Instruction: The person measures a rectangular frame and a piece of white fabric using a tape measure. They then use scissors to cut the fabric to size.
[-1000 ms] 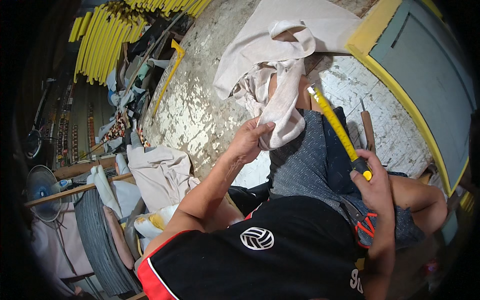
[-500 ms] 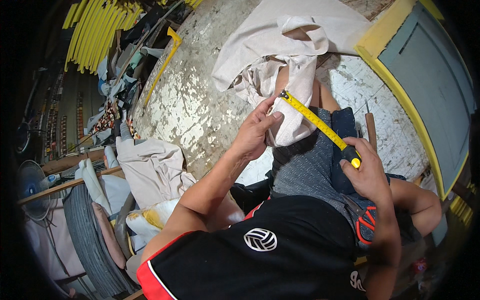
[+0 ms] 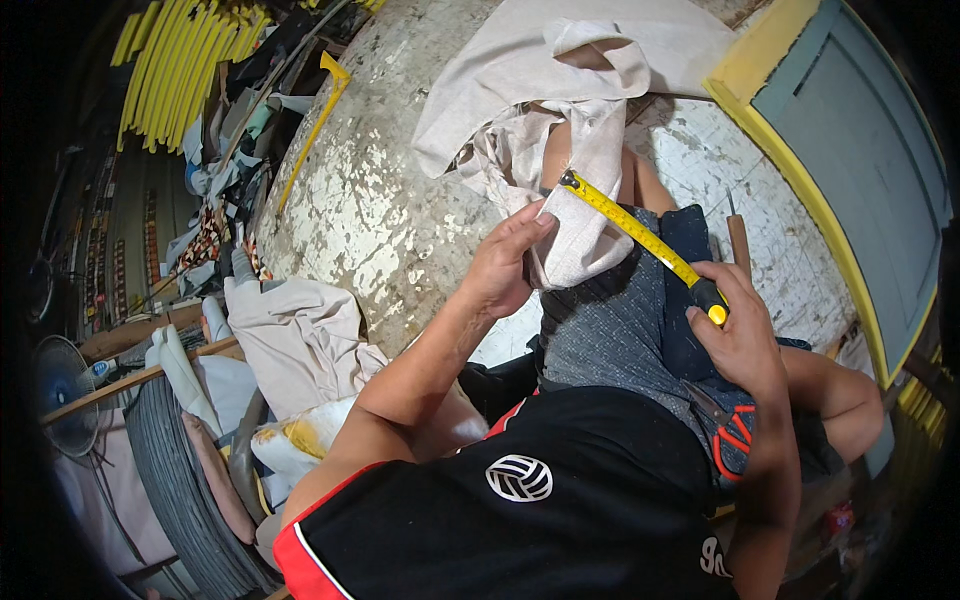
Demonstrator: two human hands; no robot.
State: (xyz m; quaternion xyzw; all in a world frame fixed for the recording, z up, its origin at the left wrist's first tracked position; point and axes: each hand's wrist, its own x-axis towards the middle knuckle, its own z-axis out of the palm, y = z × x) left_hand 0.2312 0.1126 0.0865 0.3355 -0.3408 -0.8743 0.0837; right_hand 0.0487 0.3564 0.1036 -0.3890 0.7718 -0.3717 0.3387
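Note:
A beige cloth (image 3: 588, 232) drapes over my lap and lower leg. My left hand (image 3: 508, 262) pinches its edge between thumb and fingers. In my right hand (image 3: 742, 335) is the black-and-yellow case of a tape measure (image 3: 632, 228). Its yellow blade is pulled out slantwise across the cloth and my dark patterned shorts. The hooked tip lies on the cloth just past my left fingertips, apart from them. Red-handled scissors (image 3: 735, 440) rest on my lap beside my right forearm.
A wooden-handled pointed tool (image 3: 738, 240) lies on the worn floor, beside a grey-blue panel with a yellow frame (image 3: 860, 150). A yellow bar (image 3: 312, 135) lies at the far left. Left are another beige cloth (image 3: 300, 335), a fan (image 3: 65, 390), fabric scraps and yellow strips (image 3: 180, 75).
My left thumb and fingers have drawn back slightly from the blade's hooked tip and now pinch the cloth edge lower down. My right hand keeps its hold on the tape measure.

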